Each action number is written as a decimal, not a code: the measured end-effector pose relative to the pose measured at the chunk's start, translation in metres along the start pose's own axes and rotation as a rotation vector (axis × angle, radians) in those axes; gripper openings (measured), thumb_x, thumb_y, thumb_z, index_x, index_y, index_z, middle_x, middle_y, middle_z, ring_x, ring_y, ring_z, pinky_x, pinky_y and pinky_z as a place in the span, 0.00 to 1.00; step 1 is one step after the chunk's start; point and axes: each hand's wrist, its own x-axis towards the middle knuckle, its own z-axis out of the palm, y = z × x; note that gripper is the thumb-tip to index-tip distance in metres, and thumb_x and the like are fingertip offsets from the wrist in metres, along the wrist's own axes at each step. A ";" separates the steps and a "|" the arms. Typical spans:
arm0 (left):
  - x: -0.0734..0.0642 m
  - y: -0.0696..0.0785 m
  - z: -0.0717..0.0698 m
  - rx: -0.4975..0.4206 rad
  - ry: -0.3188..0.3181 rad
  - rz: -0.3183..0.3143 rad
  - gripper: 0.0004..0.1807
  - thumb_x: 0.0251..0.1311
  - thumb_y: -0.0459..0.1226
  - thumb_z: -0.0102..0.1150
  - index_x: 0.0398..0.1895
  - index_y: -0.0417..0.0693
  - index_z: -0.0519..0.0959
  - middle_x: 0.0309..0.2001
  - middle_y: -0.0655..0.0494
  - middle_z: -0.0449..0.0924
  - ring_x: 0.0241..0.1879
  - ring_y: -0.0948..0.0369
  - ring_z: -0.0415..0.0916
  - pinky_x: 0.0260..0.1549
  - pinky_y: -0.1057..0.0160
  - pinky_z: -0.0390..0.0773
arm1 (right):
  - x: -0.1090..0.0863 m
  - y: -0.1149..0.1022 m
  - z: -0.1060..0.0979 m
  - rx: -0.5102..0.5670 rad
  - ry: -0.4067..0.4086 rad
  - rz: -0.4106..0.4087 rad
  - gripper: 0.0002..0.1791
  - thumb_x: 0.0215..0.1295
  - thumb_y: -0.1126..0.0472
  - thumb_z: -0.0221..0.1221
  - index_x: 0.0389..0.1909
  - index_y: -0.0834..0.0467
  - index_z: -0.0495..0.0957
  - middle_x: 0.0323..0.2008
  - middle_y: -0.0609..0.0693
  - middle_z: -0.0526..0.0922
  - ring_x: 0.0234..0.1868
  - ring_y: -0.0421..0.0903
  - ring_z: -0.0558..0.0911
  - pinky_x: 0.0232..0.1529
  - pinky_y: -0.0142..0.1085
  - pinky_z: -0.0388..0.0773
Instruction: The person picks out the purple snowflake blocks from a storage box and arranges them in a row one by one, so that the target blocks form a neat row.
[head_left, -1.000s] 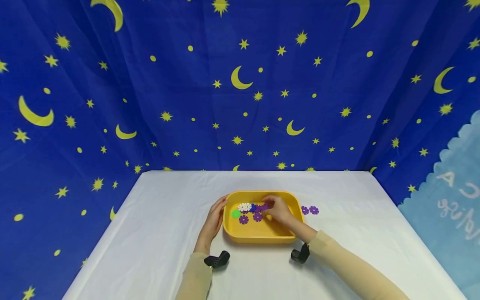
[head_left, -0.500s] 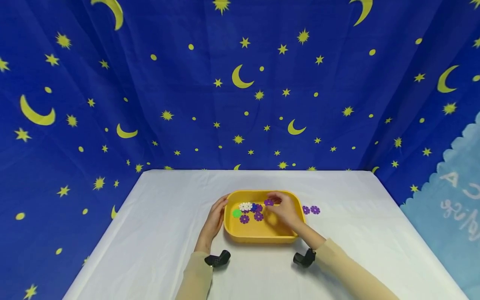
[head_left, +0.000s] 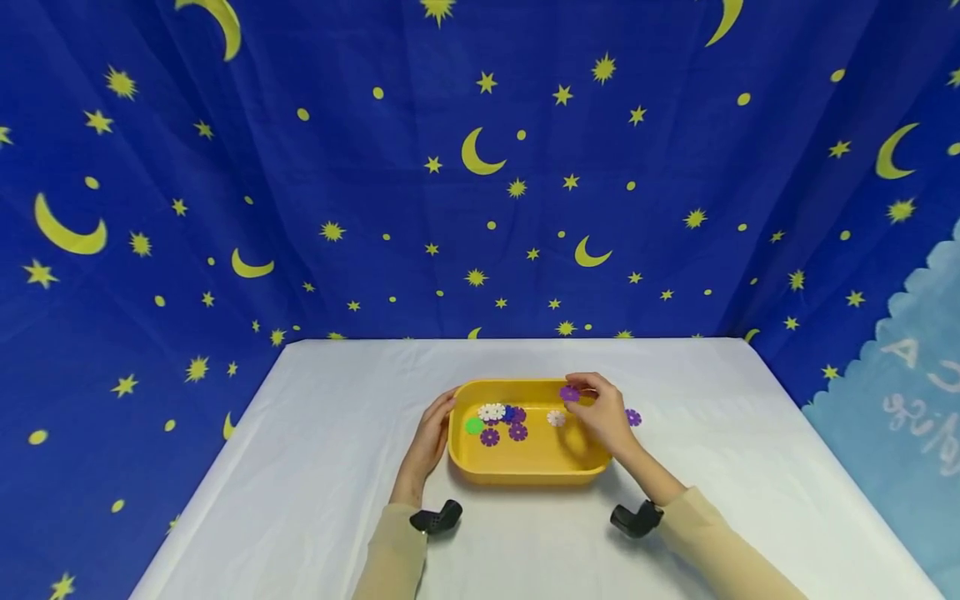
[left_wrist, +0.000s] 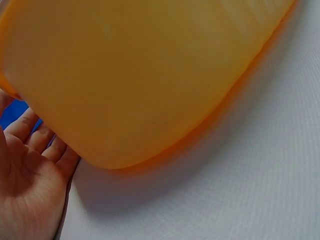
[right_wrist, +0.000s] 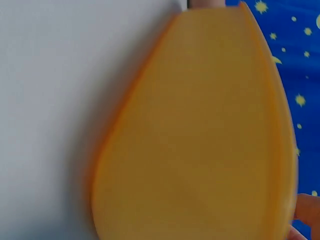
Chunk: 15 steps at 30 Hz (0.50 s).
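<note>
My right hand (head_left: 606,417) pinches a purple notched plastic disc (head_left: 570,392) between thumb and fingers, above the far right part of a yellow plastic tub (head_left: 525,478). Against the tub's left end rests my left hand (head_left: 429,433), its fingers stretched along the outer wall. The left wrist view shows that palm (left_wrist: 35,185) turned to the tub's corner. Inside the tub lie white discs (head_left: 492,412), a green disc (head_left: 474,426), a dark blue disc (head_left: 509,413) and several purple discs (head_left: 490,437). A single pale disc (head_left: 555,418) lies nearer the right hand.
Right of the tub, another purple disc (head_left: 633,417) lies on the white tablecloth (head_left: 360,400), partly behind the right hand. A blue curtain (head_left: 375,167) with yellow moons and stars hangs behind the table and along its sides.
My right hand has lifted the purple disc from the pile and carried it rightward to the tub's far right side, uncovering the pale disc. The left hand stays at the tub's left end.
</note>
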 end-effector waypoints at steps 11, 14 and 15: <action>0.002 -0.001 0.000 -0.011 -0.008 -0.013 0.26 0.71 0.42 0.44 0.66 0.36 0.65 0.67 0.41 0.64 0.61 0.62 0.69 0.56 0.74 0.73 | 0.005 0.011 -0.040 -0.111 0.090 0.044 0.20 0.51 0.72 0.66 0.48 0.68 0.78 0.45 0.62 0.81 0.46 0.54 0.79 0.46 0.22 0.77; 0.002 -0.001 -0.001 -0.004 -0.012 -0.007 0.27 0.71 0.43 0.45 0.67 0.36 0.64 0.67 0.41 0.64 0.59 0.64 0.69 0.56 0.74 0.73 | 0.003 0.018 -0.046 -0.130 0.108 0.032 0.20 0.50 0.72 0.66 0.47 0.68 0.79 0.44 0.63 0.82 0.44 0.50 0.79 0.46 0.26 0.79; 0.002 -0.002 -0.001 -0.006 -0.012 -0.007 0.27 0.71 0.43 0.45 0.67 0.36 0.64 0.67 0.41 0.64 0.59 0.64 0.69 0.56 0.74 0.73 | 0.002 0.020 -0.048 -0.136 0.117 0.027 0.20 0.50 0.72 0.67 0.47 0.68 0.79 0.44 0.63 0.82 0.43 0.48 0.79 0.45 0.27 0.80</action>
